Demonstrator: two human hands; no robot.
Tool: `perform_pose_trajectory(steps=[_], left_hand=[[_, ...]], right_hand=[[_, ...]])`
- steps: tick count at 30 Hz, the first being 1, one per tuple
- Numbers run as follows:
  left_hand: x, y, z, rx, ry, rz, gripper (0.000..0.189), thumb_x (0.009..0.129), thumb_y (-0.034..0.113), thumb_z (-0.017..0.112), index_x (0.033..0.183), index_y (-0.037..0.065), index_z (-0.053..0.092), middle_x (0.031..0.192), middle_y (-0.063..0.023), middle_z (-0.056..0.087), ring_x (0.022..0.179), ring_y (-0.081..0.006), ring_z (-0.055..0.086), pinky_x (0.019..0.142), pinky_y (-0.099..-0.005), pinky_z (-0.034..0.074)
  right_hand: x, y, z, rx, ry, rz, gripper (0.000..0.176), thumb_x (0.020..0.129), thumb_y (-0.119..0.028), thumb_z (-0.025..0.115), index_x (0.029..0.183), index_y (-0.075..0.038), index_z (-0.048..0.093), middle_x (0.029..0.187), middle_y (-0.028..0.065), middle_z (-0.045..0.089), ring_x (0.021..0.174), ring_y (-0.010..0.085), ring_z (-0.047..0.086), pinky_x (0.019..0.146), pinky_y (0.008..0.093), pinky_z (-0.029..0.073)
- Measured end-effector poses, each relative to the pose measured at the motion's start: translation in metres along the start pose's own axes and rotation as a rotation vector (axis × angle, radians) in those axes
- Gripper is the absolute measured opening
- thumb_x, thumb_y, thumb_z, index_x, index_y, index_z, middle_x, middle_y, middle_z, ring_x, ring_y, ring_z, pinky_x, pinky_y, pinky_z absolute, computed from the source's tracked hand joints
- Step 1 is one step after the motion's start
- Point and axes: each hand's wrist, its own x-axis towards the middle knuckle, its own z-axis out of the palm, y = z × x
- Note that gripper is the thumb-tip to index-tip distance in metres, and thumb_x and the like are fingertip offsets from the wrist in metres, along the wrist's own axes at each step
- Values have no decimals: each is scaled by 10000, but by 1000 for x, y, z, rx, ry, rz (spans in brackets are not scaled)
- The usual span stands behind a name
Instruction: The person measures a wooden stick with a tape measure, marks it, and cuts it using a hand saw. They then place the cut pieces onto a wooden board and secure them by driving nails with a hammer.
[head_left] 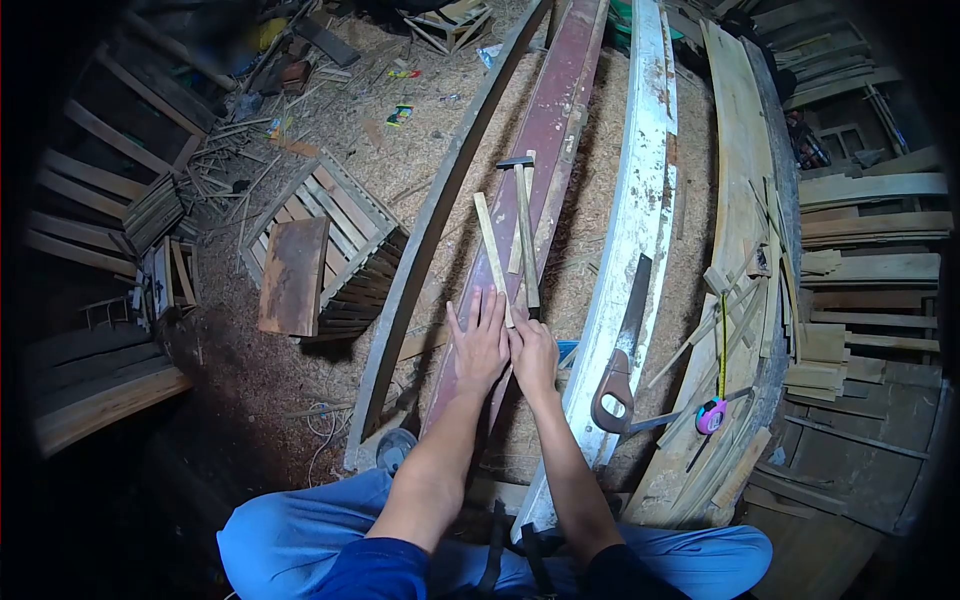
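Observation:
My left hand (480,345) lies flat with fingers spread on the reddish painted plank (545,120), touching the lower part of a thin wooden strip (489,235). Right beside it, my right hand (534,355) is closed, its fingertips by the strip's near end. What those fingers hold, if anything, is hidden. A hammer (525,225) rests on the plank, its handle end just beyond my right hand. Another short strip (516,250) lies beside the hammer's handle.
To the right runs a white, worn beam (640,150) with a handsaw (625,350) on it. A pink tape measure (711,414), partly pulled out, sits on wide boards (735,120). Slatted crates (335,220) stand left, beyond a dark beam (440,215). Shavings (400,160) cover the floor.

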Motion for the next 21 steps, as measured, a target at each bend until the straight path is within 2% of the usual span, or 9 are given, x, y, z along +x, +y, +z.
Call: perform_pose_trajectory(steps=[1,3,6,9,13,15,21], left_hand=[[0,0,-1,-17,-21,-6,606,990,210,531,1579,98,440,1660,-62,407,1581,-268,275,1265,-677,67],[-1,0,-2,-34,-43,-9,616,982,189,540,1582,100,434,1656,-57,414,1580,-264,277,1266,-678,64],[0,-1,-2,-41,-23,-3,637,966,163,551,1588,104,425,1645,-51,432,1576,-260,289,1266,-683,70],[-1,-2,-1,-35,3,20,641,962,148,546,1589,109,422,1637,-54,443,1567,-259,311,1263,-686,83],[-1,-4,4,-67,23,-5,631,957,118,533,1578,82,425,1625,-74,454,1552,-258,344,1263,-684,88],[-2,-4,5,-98,19,-13,631,955,108,528,1575,68,422,1621,-85,456,1549,-258,351,1265,-680,87],[-1,-5,7,-141,46,-49,640,944,86,516,1572,30,407,1619,-125,448,1545,-249,360,1274,-661,87]], right_hand=[[0,1,2,-1,0,1,419,937,-132,679,1355,-99,688,1188,146,724,990,330,665,873,449,528],[0,2,6,41,124,-59,368,928,-128,695,1292,-84,726,1076,136,720,943,331,667,846,442,535],[-4,4,7,143,109,-109,314,932,-120,691,1235,-66,753,993,135,700,919,336,675,846,442,539],[-4,-1,9,208,113,-68,277,929,-70,691,1194,-33,763,1023,159,701,908,357,692,813,436,548],[-1,-2,5,231,106,-81,306,919,-72,698,1218,-34,751,1026,151,699,929,359,694,816,430,555],[3,-1,3,220,86,-94,326,903,-122,725,1222,-64,753,997,123,682,925,335,688,838,451,555],[12,-3,6,149,67,-84,350,872,-148,767,1217,-86,753,1013,101,674,933,319,689,805,440,567]])
